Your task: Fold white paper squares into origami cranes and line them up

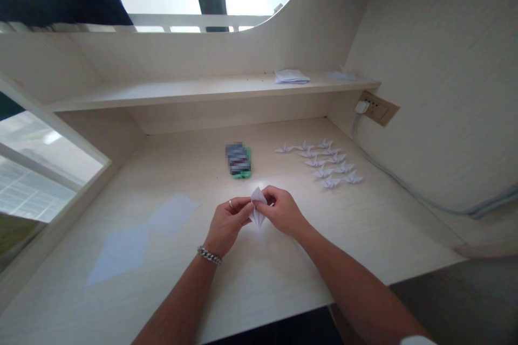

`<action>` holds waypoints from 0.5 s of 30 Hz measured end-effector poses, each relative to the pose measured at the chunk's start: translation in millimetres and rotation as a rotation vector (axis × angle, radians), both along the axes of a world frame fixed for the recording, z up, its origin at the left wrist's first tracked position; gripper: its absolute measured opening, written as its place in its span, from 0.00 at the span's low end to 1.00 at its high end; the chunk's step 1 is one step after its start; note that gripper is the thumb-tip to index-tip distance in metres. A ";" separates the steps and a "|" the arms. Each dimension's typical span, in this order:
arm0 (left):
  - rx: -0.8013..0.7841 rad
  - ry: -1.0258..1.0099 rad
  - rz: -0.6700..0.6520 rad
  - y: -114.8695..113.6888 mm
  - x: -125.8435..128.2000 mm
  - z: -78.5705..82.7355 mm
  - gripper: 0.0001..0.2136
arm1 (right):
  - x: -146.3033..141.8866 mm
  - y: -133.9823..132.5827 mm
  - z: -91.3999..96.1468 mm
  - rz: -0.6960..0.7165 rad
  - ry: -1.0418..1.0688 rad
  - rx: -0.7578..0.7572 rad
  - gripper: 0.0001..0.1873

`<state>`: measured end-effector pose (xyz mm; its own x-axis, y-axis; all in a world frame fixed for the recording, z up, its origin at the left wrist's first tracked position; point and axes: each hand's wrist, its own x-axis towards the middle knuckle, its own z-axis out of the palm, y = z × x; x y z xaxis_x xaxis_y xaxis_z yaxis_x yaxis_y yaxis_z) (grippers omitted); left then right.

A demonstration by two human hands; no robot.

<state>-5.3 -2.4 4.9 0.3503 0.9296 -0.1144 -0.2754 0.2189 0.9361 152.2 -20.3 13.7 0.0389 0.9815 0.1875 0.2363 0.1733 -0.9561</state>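
A small piece of folded white paper (258, 216), diamond-like with a pointed top, is held just above the desk between both hands. My left hand (229, 219), with a ring on one finger and a chain bracelet at the wrist, pinches its left edge. On the opposite side my right hand (282, 209) grips it, the thumb lying across its middle. Fingertips hide part of the folds. Several white paper cranes (324, 171) stand in rows on the desk to the right, beyond the right hand.
Flat white paper sheets (121, 248) lie at the left of the desk (259, 291). A blurred green-edged object (239, 160) sits ahead of my hands. Folded paper (291, 76) rests on the shelf (182, 90). A cable (388, 171) runs from the wall socket (378, 108) down the right side.
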 end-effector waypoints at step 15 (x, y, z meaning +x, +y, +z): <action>-0.012 0.087 0.125 0.9 -2.0 0.0 0.11 | -2.8 4.4 -7.9 0.087 0.247 -0.154 0.16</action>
